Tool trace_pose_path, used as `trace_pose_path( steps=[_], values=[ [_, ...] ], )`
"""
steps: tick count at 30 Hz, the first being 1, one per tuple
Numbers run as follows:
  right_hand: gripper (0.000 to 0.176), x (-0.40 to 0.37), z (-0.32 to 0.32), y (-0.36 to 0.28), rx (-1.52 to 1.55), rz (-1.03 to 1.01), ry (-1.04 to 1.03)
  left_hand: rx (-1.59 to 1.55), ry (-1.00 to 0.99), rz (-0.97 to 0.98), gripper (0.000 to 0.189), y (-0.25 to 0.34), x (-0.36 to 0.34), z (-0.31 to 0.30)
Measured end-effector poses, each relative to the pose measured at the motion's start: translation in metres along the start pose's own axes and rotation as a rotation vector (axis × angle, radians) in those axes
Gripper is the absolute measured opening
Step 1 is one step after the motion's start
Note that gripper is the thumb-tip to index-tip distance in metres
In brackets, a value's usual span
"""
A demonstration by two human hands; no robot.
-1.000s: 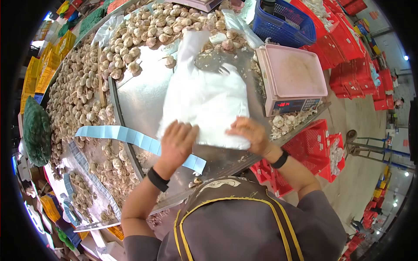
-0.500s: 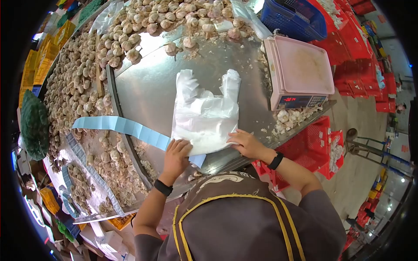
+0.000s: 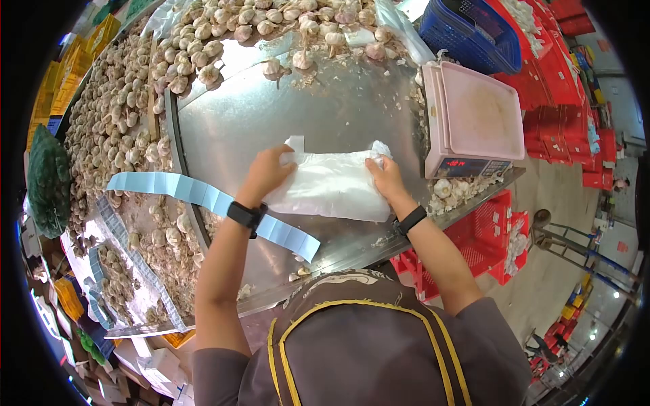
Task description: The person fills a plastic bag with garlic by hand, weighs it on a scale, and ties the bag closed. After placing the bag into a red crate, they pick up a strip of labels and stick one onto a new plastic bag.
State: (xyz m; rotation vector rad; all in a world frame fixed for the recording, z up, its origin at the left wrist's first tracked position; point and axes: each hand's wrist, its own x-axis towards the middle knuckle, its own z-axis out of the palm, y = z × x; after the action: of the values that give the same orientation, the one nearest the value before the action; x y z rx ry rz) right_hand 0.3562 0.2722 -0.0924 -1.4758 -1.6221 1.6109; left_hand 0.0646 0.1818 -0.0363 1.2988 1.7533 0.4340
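A stack of white plastic carrier bags [image 3: 330, 186] lies on the metal table, folded over into a wide bundle with handle ends poking out at its far corners. My left hand [image 3: 271, 172] is closed on the bundle's far left corner, its fingertips partly hidden. At the far right corner, my right hand [image 3: 386, 179] grips the plastic with the thumb on top. A strip of light blue labels [image 3: 210, 196] runs diagonally under my left forearm, and its near end lies just below the bags.
Garlic bulbs [image 3: 112, 111] heap along the left and far sides. A pink scale [image 3: 474, 122] stands at the right, with a blue basket [image 3: 467, 34] behind it. Red crates [image 3: 474, 237] sit below the table's right edge. Garlic skins litter the metal surface [image 3: 237, 115].
Both hands moved away from my body, from the near edge of the bags to the far corners. The bags went from spread out to folded over, uncovering the label strip's near end.
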Motion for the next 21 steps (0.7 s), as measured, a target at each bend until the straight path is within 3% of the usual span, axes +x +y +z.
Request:
trace_pose_path(
  steps=[2,3,4,7,9,12,17,19,21],
  values=[
    [0.033,0.005,0.001,0.010,-0.073,0.045,0.098,0.234,0.467,0.061,0.052,0.034,-0.012,0.009],
    [0.033,0.008,0.002,0.019,-0.075,0.050,0.099,0.314,0.625,0.226,0.059,0.045,-0.020,0.018],
    [0.039,0.010,0.003,0.031,-0.112,0.031,0.157,0.510,0.638,0.333,0.057,0.063,-0.036,0.027],
    [0.046,0.006,0.007,0.033,-0.165,-0.010,0.208,0.459,0.307,0.380,0.063,0.086,-0.076,0.070],
    [0.048,-0.004,0.008,0.020,-0.181,-0.038,0.206,0.512,0.241,0.322,0.063,0.059,-0.084,0.096],
    [0.043,-0.029,0.015,-0.003,-0.461,-0.089,0.094,0.557,0.166,0.250,0.065,0.024,-0.103,0.122],
    [0.036,-0.022,0.020,-0.008,-0.436,-0.112,0.072,0.540,0.162,0.248,0.064,0.006,-0.090,0.125],
    [0.033,-0.015,0.019,-0.006,-0.466,-0.155,0.245,0.586,0.200,0.332,0.063,0.004,-0.073,0.122],
    [0.034,-0.006,0.012,-0.002,-0.454,-0.164,0.259,0.561,0.232,0.358,0.061,0.006,-0.059,0.113]
  ],
)
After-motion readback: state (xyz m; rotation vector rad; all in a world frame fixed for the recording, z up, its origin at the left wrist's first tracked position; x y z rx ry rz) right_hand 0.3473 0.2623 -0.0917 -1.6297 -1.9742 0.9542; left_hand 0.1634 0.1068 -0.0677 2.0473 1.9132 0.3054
